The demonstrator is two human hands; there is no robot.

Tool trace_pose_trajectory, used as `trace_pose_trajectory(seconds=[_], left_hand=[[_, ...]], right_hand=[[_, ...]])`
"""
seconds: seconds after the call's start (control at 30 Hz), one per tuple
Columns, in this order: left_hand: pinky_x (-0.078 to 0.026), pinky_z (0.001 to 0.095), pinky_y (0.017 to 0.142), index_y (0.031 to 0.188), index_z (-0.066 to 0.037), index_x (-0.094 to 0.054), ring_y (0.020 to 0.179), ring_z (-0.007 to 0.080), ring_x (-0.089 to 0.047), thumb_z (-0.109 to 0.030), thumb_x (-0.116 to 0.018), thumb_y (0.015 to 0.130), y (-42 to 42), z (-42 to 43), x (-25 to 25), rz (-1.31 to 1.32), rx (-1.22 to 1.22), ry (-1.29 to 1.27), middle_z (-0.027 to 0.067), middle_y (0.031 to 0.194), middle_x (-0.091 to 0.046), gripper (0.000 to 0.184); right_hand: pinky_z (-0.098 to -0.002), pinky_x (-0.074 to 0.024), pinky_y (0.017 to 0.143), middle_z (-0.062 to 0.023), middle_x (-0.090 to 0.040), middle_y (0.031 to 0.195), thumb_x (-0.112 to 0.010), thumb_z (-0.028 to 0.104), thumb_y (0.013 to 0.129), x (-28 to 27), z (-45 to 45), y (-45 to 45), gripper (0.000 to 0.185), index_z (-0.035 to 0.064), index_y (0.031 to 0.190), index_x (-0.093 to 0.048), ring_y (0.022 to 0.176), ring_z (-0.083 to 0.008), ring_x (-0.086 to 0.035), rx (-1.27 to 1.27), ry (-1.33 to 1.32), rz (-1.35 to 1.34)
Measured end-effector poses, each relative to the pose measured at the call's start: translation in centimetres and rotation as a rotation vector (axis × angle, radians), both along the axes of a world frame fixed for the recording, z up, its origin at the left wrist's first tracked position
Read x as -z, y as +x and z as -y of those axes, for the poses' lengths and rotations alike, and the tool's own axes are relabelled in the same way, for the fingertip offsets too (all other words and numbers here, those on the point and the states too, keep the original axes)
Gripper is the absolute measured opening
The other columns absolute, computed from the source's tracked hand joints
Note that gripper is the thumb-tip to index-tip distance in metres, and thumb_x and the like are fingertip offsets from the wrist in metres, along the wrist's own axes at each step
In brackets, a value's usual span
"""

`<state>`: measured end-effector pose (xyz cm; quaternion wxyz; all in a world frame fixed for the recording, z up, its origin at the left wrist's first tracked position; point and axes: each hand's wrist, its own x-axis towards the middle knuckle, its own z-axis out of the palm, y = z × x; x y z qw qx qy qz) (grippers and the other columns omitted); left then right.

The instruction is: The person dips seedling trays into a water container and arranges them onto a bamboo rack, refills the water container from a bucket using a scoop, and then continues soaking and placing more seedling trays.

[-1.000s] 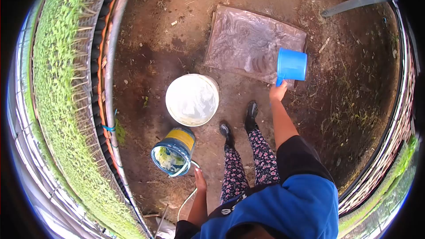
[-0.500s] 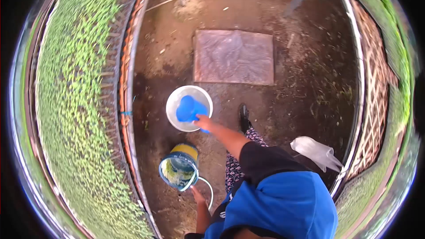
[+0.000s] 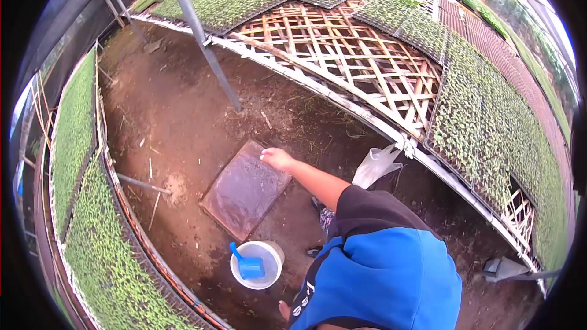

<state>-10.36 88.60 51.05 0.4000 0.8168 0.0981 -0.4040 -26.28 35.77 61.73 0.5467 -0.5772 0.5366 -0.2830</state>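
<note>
My right hand (image 3: 276, 157) reaches out over the upper right edge of a flat, rectangular, plastic-lined frame (image 3: 244, 192) with a wet-looking surface. Its fingers are drawn together; whether they hold something small cannot be made out. A white bucket (image 3: 278, 263) stands on the ground near the frame's lower corner. Inside it, a blue dipper (image 3: 251, 267) leans with its handle against the rim. Only a bit of my left hand (image 3: 284, 310) shows at the bottom, beside my blue shirt, and its fingers are mostly hidden.
Seedling trays (image 3: 483, 110) lie on a raised bench at the right, beside a bamboo lattice (image 3: 342, 43). More seedlings (image 3: 116, 256) line the left. A metal post (image 3: 202, 36) stands beyond the frame. A white plastic bag (image 3: 376, 167) lies by the right bench.
My right hand has let go of the blue dipper, which rests in the white bucket, and moved over the frame. The view has turned; the blue-and-yellow bucket is out of sight.
</note>
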Motion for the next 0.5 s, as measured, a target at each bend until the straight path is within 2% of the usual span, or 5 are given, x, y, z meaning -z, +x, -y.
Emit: trace_pose_trajectory(seconds=[0.1,0.17,0.3,0.43,0.5], left_hand=[[-0.037,0.0333,0.066,0.11,-0.007,-0.043,0.079,0.0175,-0.045,-0.057,-0.032,0.081,2.2,4.7,-1.2,0.023,0.194,-0.031,0.0084,0.097,-0.05,0.059],[-0.037,0.033,0.066,0.109,-0.007,-0.044,0.079,0.0173,-0.045,-0.057,-0.032,0.081,3.3,7.7,-2.0,0.05,0.302,-0.044,0.0083,0.096,-0.05,0.059],[-0.037,0.0325,0.066,0.108,-0.006,-0.044,0.078,0.017,-0.045,-0.057,-0.032,0.081,3.7,15.3,-3.1,0.09,0.493,-0.049,0.0081,0.095,-0.05,0.059],[-0.037,0.032,0.065,0.106,-0.006,-0.045,0.077,0.0168,-0.045,-0.057,-0.032,0.08,3.3,24.0,-4.7,0.134,0.635,-0.014,0.0079,0.093,-0.05,0.058],[-0.037,0.0317,0.065,0.105,-0.006,-0.045,0.077,0.0166,-0.045,-0.057,-0.033,0.08,2.4,28.9,-5.8,0.157,0.688,0.021,0.0078,0.093,-0.05,0.058]], right_hand=[[-0.0276,-0.0417,0.062,0.0007,-0.055,0.094,-0.055,0.024,0.078,-6.7,4.3,-11.9,0.028,0.0153,0.104,-0.052,0.075,-0.0113,-0.051,0.39,0.173,0.291],[-0.0248,-0.0396,0.052,-0.0007,-0.055,0.083,-0.052,0.02,0.077,-9.6,6.1,-18.0,0.023,0.0088,0.097,-0.053,0.067,-0.0097,-0.05,0.643,0.089,0.298],[-0.0257,-0.0415,0.06,-0.0025,-0.056,0.091,-0.048,0.021,0.079,-11.0,11.8,-28.5,0.023,0.0082,0.098,-0.051,0.077,-0.0119,-0.054,0.793,0.031,0.327],[-0.0298,-0.0408,0.067,-0.0057,-0.055,0.095,-0.048,0.025,0.08,-11.4,20.7,-35.9,0.029,0.0101,0.106,-0.047,0.082,-0.0167,-0.053,0.849,0.063,0.536],[-0.0296,-0.0426,0.064,-0.0062,-0.055,0.092,-0.048,0.024,0.081,-10.2,27.4,-39.7,0.026,0.0093,0.103,-0.047,0.079,-0.0172,-0.054,0.952,0.073,0.724]])
